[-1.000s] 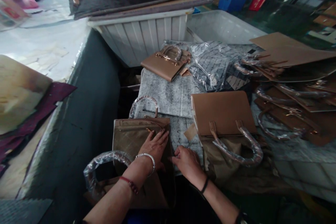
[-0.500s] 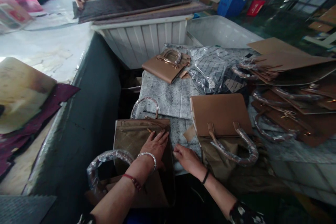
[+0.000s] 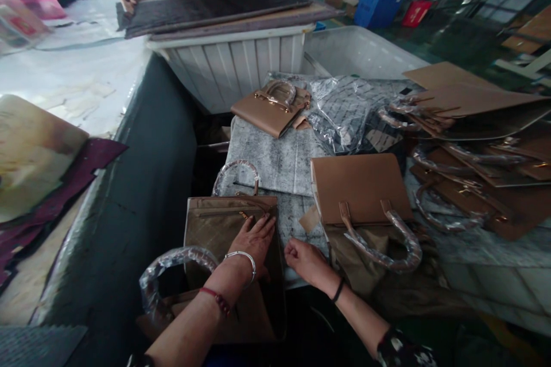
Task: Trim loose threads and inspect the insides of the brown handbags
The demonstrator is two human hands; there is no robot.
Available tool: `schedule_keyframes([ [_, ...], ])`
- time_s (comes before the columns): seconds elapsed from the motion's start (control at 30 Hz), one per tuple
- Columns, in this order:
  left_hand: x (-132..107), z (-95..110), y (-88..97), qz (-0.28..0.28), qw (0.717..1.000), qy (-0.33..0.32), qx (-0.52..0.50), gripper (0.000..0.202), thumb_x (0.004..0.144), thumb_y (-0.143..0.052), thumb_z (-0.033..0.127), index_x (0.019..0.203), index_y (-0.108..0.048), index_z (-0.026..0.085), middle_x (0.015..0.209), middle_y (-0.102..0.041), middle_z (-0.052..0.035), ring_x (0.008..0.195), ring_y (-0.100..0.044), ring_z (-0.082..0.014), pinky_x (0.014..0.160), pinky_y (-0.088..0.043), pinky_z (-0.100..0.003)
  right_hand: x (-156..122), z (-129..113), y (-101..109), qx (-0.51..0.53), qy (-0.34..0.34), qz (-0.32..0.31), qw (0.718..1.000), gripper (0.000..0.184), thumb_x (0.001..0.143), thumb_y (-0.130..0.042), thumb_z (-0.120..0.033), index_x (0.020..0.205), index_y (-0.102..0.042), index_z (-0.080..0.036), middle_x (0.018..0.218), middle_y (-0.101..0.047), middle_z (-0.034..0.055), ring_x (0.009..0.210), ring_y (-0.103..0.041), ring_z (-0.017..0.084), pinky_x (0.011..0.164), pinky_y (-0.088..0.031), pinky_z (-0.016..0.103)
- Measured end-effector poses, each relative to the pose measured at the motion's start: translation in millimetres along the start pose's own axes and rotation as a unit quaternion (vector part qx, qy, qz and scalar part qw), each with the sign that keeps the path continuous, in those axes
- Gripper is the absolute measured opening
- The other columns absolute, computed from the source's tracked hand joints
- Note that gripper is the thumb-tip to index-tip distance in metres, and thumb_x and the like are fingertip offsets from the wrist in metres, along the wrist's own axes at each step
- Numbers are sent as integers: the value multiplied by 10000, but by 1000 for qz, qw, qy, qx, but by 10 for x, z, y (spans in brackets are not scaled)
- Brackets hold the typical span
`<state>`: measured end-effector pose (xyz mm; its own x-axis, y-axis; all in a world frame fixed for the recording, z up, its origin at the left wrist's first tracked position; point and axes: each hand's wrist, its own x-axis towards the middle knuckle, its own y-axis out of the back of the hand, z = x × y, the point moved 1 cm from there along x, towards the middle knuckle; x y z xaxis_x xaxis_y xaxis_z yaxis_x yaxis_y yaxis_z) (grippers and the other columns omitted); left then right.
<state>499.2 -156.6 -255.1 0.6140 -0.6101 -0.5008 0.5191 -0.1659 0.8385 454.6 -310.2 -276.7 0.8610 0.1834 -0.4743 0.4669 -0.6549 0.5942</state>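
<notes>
My left hand lies flat, fingers spread, on the olive-brown lining of an opened-out handbag in front of me. The bag's two plastic-wrapped handles curve out at its near and far ends. My right hand rests just to the right of that bag with its fingers curled at the bag's edge; what they pinch, if anything, I cannot make out. A second tan handbag lies flat further right, its wrapped handle toward me.
A small tan bag and a crumpled plastic bag lie further back. A pile of tan bags fills the right side. A white ribbed bin carries dark boards; another person stands behind it. A dark trough runs along the left.
My right hand's fingers have curled in a little at the bag's edge. My left hand stays pressed on the lining.
</notes>
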Motion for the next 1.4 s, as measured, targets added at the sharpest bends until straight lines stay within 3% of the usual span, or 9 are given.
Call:
schedule_keyframes([
  [0.2,-14,20,30,-1,1000,0,-2,1031,458,-725,467,1314,-273,113,1417,-186,-120,1306,-80,-289,1057,-78,-488,-101,-77,-4,9,6,22,1000,169,775,-412,-137,759,-576,-173,730,-611,24,683,-534,122,605,-332,200],
  [0.43,-56,14,68,18,1000,-4,0,924,540,-682,392,1315,-265,113,1424,-170,-87,1311,-73,-253,1057,-109,-477,-172,-154,-66,21,-15,17,1000,186,765,-410,-118,720,-583,-169,649,-612,21,622,-559,125,543,-340,195],
  [0.53,-91,0,114,36,999,0,-8,864,592,-638,308,1333,-222,152,1436,-136,-51,1313,-69,-241,1055,-126,-469,-239,-167,-161,22,-17,47,998,179,739,-426,-103,789,-590,-154,763,-623,61,709,-570,153,607,-369,215],
  [0.7,-128,-4,209,38,999,13,-34,792,615,-567,196,1330,-226,177,1436,-144,-26,1314,-74,-223,1058,-126,-458,-308,-163,-371,111,-76,107,985,144,720,-462,-157,829,-555,-149,685,-564,35,633,-529,161,580,-386,239],
  [0.83,-161,-5,253,53,997,14,-58,779,603,-534,126,1324,-243,180,1433,-161,-11,1314,-74,-194,1072,-128,-402,-360,-231,-470,166,-65,157,971,88,704,-458,-155,774,-507,-176,654,-506,6,605,-484,147,556,-376,239],
  [1.1,-351,55,205,97,990,38,-90,747,630,-484,81,1325,-242,209,1430,-174,16,1315,-80,-183,1075,-125,-422,-416,-381,-640,244,-5,179,953,96,650,-446,-114,704,-443,-193,728,-521,27,708,-495,170,664,-393,278],
  [1.23,-460,92,163,100,989,58,-96,739,635,-481,41,1320,-256,205,1426,-192,12,1314,-88,-201,1068,-161,-425,-415,-479,-796,308,-29,159,938,79,649,-453,-131,676,-415,-195,650,-505,4,625,-484,156,617,-397,277],
  [1.3,-603,132,219,135,985,62,-92,681,663,-473,43,1301,-299,206,1416,-231,4,1310,-107,-207,1067,-170,-419,-468,-543,-791,322,-24,149,935,73,640,-473,-138,660,-425,-190,641,-509,2,624,-488,153,613,-402,272],
  [1.4,-967,282,364,243,960,104,-89,430,747,-433,98,1164,-477,195,1335,-376,-49,1264,-240,-228,1045,-210,-415,-646,-622,-622,383,-7,93,919,88,651,-530,-203,714,-477,-173,682,-543,6,655,-517,155,623,-420,267],
])
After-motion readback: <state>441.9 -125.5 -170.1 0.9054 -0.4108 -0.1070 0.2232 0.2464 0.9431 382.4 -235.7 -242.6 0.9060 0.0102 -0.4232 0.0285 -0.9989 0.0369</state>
